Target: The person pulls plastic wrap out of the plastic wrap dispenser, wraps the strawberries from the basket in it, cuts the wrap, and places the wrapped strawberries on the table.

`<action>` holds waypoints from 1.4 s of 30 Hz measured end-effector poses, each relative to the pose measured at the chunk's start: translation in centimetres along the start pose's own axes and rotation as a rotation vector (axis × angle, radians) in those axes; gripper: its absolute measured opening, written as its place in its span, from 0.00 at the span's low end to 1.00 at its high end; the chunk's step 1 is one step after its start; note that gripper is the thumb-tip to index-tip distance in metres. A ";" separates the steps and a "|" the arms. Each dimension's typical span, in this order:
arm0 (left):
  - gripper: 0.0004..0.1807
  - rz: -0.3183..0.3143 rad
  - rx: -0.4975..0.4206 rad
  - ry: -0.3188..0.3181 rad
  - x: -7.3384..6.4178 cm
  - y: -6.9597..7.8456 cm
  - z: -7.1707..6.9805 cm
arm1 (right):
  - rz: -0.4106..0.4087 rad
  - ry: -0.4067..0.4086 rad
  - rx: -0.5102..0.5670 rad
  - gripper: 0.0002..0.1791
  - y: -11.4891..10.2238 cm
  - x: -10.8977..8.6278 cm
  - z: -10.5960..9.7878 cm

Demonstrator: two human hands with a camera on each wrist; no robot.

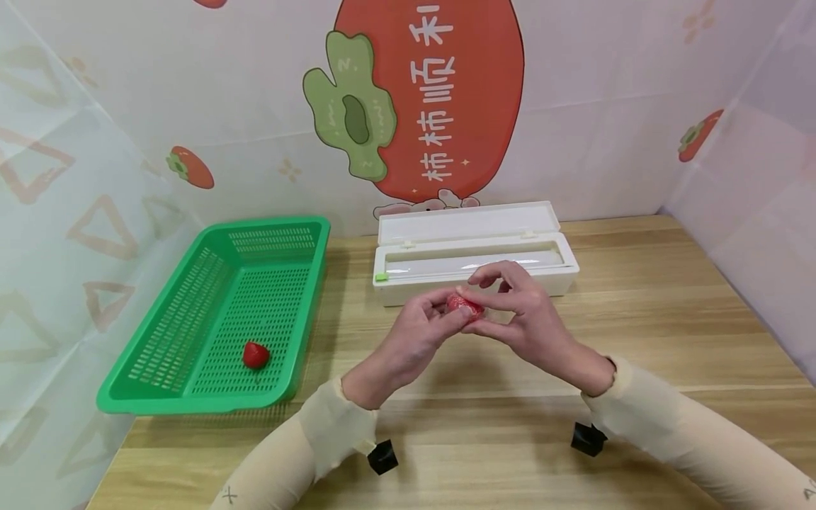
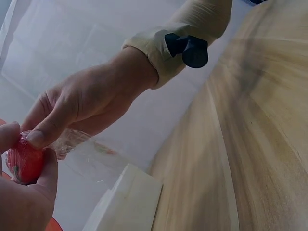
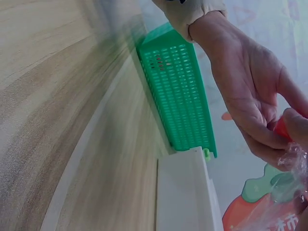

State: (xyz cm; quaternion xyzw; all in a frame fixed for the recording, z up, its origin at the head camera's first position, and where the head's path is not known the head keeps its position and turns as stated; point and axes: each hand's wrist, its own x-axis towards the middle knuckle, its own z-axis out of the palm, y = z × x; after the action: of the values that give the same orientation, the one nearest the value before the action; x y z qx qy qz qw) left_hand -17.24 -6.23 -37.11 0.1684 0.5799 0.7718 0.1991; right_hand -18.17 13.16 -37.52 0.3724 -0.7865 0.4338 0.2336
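A small red fruit (image 1: 464, 307) with clear plastic film around it is held between both hands over the table; its exact kind is unclear. A bit of green shows low on it in the left wrist view. My left hand (image 1: 417, 333) grips the fruit between thumb and fingers. The thumb and index finger of my right hand (image 1: 525, 312) pinch the plastic film (image 2: 71, 139) against the fruit. Loose film trails away from the fingers. Behind the hands stands a white cling film box (image 1: 478, 283), its lid up and a roll inside.
At the left is a green plastic basket (image 1: 299, 354) with another red fruit (image 1: 256, 355) in it. The wooden table (image 1: 669, 319) meets printed cloth walls (image 1: 605, 142) at the back and sides. A small green slider (image 1: 381, 277) sits at the box's left end.
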 end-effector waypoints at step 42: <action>0.15 0.226 0.622 0.124 -0.2 -0.1 -0.8 | 0.191 -0.530 -0.127 0.17 -1.1 0.7 -1.6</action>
State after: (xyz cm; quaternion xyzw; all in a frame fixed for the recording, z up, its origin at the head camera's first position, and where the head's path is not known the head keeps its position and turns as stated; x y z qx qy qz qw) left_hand -17.44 -6.94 -37.38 0.2373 0.7763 0.5838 0.0157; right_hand -17.63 13.89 -35.63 0.3816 -0.8772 0.2912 0.0007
